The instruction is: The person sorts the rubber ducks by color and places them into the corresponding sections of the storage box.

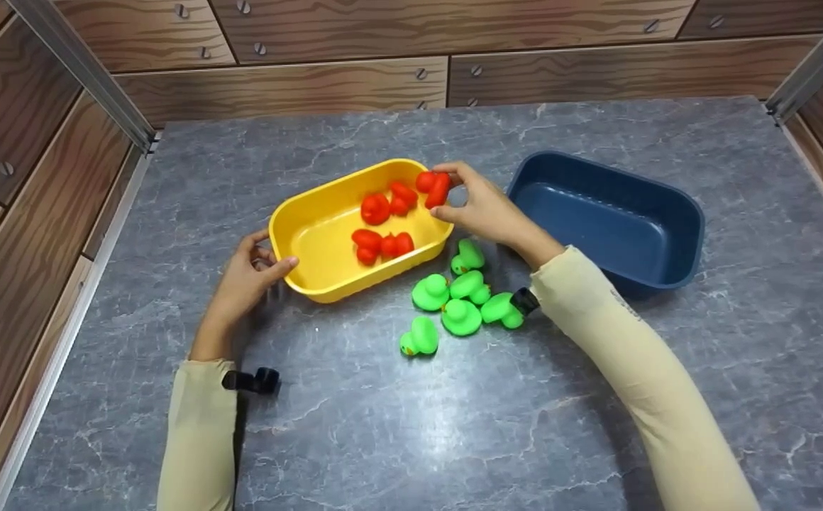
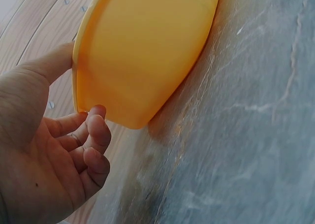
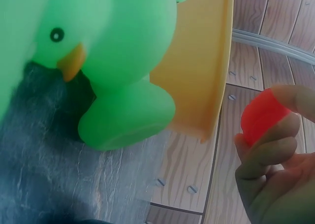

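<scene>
My right hand [image 1: 486, 206] pinches a red rubber duck [image 1: 438, 190] between thumb and fingers, just over the right end of a yellow plastic tub [image 1: 326, 287]. In the right wrist view the same red duck [image 3: 263, 115] shows only partly behind the fingers. Several other red rubber ducks [image 1: 374, 209] lie inside the tub, mostly in its right half. At the tub's left end my left hand [image 1: 245, 273] grips the rim, thumb over the edge and fingers outside. The left wrist view shows the tub's outer wall [image 2: 147, 51] beside the curled fingers.
Several green rubber ducks [image 1: 461, 317] are bunched on the grey marbled table [image 1: 355, 426], in front of the yellow tub and by the right wrist. A dark blue tub [image 1: 614, 277] stands at the right, behind the right forearm. Wood-patterned panels [image 1: 284, 92] border the table.
</scene>
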A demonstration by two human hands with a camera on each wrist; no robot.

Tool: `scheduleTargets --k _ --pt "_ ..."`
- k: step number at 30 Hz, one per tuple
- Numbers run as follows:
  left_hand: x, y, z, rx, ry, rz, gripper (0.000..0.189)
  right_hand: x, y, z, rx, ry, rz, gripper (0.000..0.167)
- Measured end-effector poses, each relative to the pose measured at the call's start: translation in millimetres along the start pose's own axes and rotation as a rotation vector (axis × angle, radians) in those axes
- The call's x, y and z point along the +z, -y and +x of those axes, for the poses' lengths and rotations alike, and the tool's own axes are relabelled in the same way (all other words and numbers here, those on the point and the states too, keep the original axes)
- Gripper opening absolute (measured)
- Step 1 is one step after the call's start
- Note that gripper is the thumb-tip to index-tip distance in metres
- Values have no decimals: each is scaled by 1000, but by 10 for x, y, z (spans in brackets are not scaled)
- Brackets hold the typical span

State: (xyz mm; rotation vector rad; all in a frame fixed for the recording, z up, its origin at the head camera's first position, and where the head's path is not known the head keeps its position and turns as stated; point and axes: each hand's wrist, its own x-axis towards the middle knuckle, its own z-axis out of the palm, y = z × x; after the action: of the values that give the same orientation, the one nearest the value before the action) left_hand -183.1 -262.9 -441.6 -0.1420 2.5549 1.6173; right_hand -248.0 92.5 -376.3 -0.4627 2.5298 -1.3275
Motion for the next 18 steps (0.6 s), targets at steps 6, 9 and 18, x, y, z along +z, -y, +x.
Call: scheduleTargets --k 6,9,18 --pt "-2 -19 0 -8 5 -5 76 -7 -16 20 -8 13 -36 59" --pt "-5 -14 2 -7 6 8 76 -2 -26 28 -6 20 -55 59" --pt "-7 9 3 4 7 13 75 -2 -15 28 34 72 -112 64"
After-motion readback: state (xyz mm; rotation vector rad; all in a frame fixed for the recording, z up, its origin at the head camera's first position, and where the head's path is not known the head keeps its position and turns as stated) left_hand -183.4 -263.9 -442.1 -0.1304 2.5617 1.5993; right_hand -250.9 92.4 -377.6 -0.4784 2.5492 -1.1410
